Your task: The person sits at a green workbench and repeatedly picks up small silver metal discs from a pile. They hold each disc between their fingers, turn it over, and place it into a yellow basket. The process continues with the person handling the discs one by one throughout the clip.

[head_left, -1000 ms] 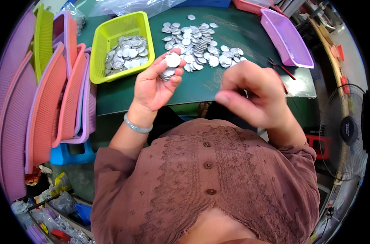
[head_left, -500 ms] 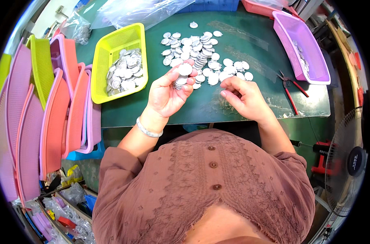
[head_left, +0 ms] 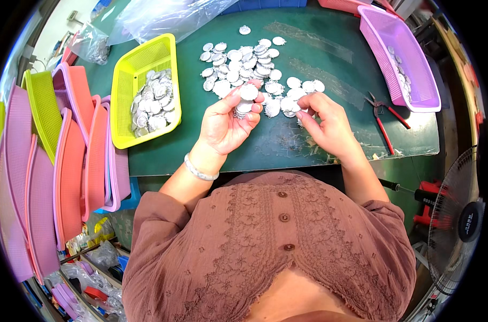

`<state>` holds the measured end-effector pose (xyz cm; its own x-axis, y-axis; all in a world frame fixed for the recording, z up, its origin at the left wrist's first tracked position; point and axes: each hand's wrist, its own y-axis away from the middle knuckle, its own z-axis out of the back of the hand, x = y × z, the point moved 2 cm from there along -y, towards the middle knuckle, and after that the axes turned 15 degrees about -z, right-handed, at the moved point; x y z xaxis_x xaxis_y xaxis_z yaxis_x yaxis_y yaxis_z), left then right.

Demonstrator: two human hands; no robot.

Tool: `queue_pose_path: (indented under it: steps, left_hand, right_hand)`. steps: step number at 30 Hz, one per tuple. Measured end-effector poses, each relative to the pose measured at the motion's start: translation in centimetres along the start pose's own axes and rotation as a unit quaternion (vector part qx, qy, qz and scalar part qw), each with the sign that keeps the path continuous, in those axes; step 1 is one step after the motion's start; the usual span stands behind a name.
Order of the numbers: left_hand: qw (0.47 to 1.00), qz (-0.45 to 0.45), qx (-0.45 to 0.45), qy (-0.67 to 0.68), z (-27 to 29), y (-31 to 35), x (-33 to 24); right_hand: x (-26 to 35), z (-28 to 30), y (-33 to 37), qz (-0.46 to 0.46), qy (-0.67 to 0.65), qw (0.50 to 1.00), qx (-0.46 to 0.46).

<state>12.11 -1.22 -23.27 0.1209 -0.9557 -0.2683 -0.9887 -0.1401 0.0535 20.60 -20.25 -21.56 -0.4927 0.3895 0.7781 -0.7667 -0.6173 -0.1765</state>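
Note:
My left hand (head_left: pixel 225 126) is closed round a small stack of round silver metal discs (head_left: pixel 248 92), the top one facing up between thumb and fingers. At the near right edge of the loose discs, my right hand (head_left: pixel 331 126) has its thumb and curled fingers on a silver disc (head_left: pixel 293 107); the fingertips partly cover it. Beyond both hands spreads a pile of the same discs (head_left: pixel 236 65), with small bumps round their rims. More discs (head_left: pixel 155 102) fill part of a yellow-green basket (head_left: pixel 147 140) left of my left hand.
Red-handled pliers (head_left: pixel 380 110) lie right of my right hand. A purple basket (head_left: pixel 423 80) with some discs stands at the right edge of the green table (head_left: pixel 228 155). Nested colored baskets (head_left: pixel 72 177) crowd the left. Clear plastic sheeting (head_left: pixel 158 19) lies behind; a fan (head_left: pixel 453 225) stands at right.
My right hand's fingertips have come onto the loose discs at the near right of the pile. My left hand still holds its stack. The whole view has shifted slightly.

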Motion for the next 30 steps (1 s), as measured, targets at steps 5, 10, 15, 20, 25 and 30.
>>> queue_pose_path:
  steps: [5,10,15,20,25,30]
  left_hand:
    - [1.000,0.001,-0.001,0.002,0.2,0.2,-0.4]
    - [1.000,-0.003,-0.003,0.003,0.5,0.6,-0.9]
    - [1.000,0.003,0.017,0.019,0.7,1.0,-1.3]
    - [1.000,-0.001,0.028,0.010,0.5,1.5,-1.4]
    - [0.999,-0.007,0.032,-0.004,0.4,1.8,-1.5]
    - [0.999,-0.008,0.038,-0.002,0.1,2.1,-1.5]
  right_hand:
    - [0.2,-0.6,-0.6,0.053,0.079,0.995,-0.036]
    - [0.4,-1.5,-0.9,0.059,0.119,0.991,-0.011]
    - [0.5,-2.1,-1.0,0.061,0.144,0.988,0.017]
    - [0.4,-2.3,-1.1,0.060,0.142,0.988,0.013]
    - [0.3,-2.5,-1.1,0.055,0.140,0.989,0.007]
    - [0.2,-2.6,-1.1,0.054,0.138,0.989,-0.001]
